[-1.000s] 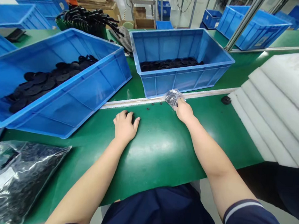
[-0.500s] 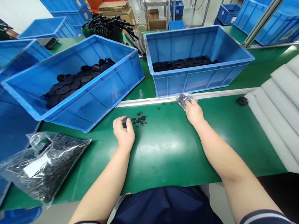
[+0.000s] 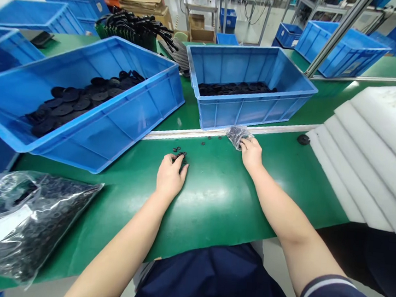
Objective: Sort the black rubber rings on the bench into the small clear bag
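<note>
Blue crate (image 3: 246, 111) beyond right hand (image 3: 252, 154)

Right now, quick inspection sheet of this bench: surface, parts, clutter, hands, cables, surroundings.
surface: green bench top, pale strip along its far edge.
parts: small clear bag of dark parts; small black rings; black discs in a blue crate.
clutter: bulging plastic bag of black rings; lone black round part.
hands: right hand holds the small clear bag; left hand is at the small black rings.
cables: thin wires at a far rack.
surroundings: white foam sheets, more blue crates, cardboard.
</note>
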